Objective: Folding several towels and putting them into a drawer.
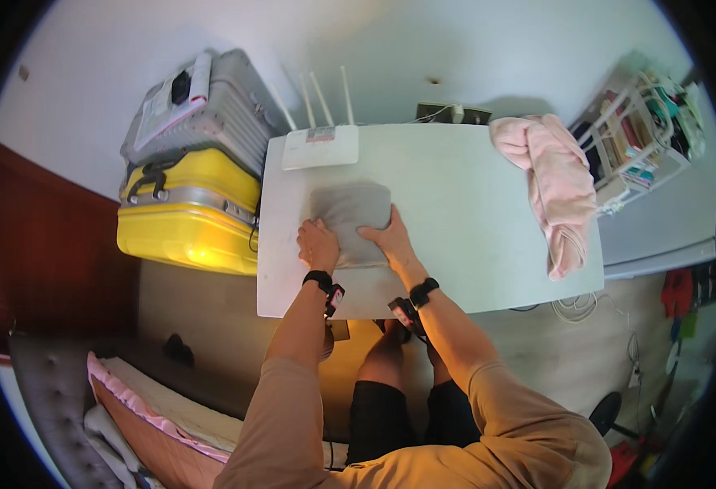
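Observation:
On the white tabletop lies a flat grey fabric bundle (355, 208), roughly square with rounded corners. The picture does not settle whether it is a folded cloth or a soft pouch. My left hand (318, 244) grips its left edge near the front, the fingers curled and pulling slight creases into the fabric. Along the right edge my right hand (390, 237) holds it, thumb on top and fingers along the side; the fingertips are partly hidden. Each wrist wears a black strap with a small device.
A white router (321, 150) with upright antennas stands at the back left of the table (450, 244). A pink towel (560, 189) drapes over the right end. Yellow (187, 226) and silver (211, 116) suitcases stand left; a white rack (633, 140) sits right. Cables (578, 307) lie on the floor.

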{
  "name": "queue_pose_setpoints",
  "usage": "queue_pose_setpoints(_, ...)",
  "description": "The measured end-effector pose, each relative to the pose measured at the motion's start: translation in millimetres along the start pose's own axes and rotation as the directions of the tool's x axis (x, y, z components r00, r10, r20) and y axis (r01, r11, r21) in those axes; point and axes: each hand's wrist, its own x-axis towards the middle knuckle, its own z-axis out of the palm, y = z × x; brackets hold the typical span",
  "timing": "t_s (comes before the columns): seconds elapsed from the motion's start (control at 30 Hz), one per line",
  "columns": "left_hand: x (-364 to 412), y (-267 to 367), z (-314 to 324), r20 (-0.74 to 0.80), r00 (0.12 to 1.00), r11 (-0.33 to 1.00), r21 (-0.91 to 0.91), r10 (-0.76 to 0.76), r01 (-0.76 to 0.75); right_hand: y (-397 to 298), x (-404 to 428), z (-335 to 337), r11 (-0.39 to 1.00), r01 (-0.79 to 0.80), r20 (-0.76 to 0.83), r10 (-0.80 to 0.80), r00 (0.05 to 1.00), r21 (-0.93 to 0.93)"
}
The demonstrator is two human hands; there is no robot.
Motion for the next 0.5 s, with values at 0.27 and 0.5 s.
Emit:
queue_pose_setpoints(0.27,-72,-24,-43,0.677,0.713,0.667,-0.619,0.186,0.415,-86,-126,-64,0.908,-0.253,0.198,0.195,0.961,0.335)
queue_pose_setpoints(0.5,-267,-53,-102,0.652,0.293,0.212,-0.580,0.699,0.787,-160,-352,-154,0.991,0.112,0.271,-0.127,0.954,0.069)
